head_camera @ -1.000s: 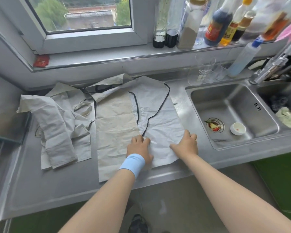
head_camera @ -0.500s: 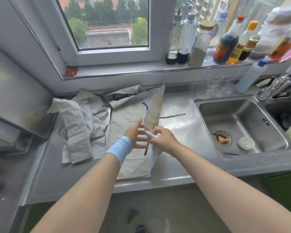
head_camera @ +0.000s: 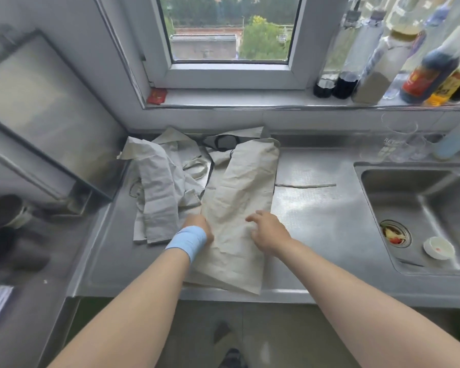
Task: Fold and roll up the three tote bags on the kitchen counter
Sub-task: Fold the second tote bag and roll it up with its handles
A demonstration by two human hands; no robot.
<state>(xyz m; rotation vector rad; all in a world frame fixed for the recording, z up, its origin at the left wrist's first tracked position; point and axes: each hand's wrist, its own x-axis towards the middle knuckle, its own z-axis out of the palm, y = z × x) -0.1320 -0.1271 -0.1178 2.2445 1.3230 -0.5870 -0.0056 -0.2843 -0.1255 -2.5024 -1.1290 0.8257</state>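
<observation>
A beige tote bag (head_camera: 243,200), folded lengthwise into a long strip, lies on the steel counter (head_camera: 316,235) and reaches from the back wall to the front edge. My left hand (head_camera: 198,228), with a blue wristband, rests on the strip's left edge. My right hand (head_camera: 267,232) lies flat on its right half, fingers spread. A crumpled heap of other pale tote bags (head_camera: 162,192) with black trim sits just to the left, partly under the strip.
A sink (head_camera: 422,216) with a drain strainer and a small white dish (head_camera: 438,247) lies to the right. Bottles (head_camera: 383,57) line the window sill; glasses (head_camera: 398,139) stand below them. A metal appliance (head_camera: 35,123) stands at the left.
The bag's right half, flat a second ago, was lifted by my right hand and laid over to the left. Both hands now press the narrow folded strip. The view has shifted.
</observation>
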